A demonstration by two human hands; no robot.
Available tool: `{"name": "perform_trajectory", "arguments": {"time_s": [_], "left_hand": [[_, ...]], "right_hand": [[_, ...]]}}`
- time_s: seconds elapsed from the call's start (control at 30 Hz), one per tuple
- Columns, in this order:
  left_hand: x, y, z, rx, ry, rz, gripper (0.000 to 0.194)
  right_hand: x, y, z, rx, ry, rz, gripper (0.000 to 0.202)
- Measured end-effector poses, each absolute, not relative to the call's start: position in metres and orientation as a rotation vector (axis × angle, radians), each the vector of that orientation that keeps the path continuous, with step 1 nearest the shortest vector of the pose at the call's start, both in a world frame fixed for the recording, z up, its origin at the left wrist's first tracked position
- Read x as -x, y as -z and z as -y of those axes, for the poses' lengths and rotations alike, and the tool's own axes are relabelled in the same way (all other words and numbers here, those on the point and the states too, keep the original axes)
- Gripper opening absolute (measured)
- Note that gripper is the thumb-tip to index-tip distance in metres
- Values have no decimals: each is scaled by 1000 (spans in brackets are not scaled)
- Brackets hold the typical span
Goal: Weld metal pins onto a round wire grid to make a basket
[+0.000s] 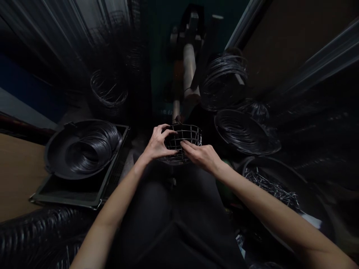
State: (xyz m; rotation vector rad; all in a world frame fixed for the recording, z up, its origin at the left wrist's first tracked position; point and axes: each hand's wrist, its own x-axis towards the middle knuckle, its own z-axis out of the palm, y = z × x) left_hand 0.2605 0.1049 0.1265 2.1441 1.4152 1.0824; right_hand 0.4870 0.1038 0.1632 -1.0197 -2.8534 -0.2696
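Observation:
A round wire basket sits in front of me, just above my lap and below the end of a machine's pale metal arm. My left hand grips its left side, thumb low and fingers curved over the upper wires. On the front right of the basket, my right hand has its fingers pressed together against the wires. Whether a small piece lies under those right fingertips is too dark to tell.
A dark basin with wire rings stands at the left on a crate. At the right are a tray of rings, a basin of short metal rods and a wire bundle. The machine rises ahead.

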Motion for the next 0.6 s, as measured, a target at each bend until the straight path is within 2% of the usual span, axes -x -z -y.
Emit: {"name": "perform_trajectory", "arguments": {"time_s": [0.23, 0.6], "left_hand": [[-260, -127, -105, -2161, -1100, -1438, 64], [-258, -140, -128, -2139, -1064, -1474, 65]], "right_hand": [[-493, -159, -107, 949, 281, 2830, 38], [-484, -172, -127, 915, 493, 2826, 36]]}}
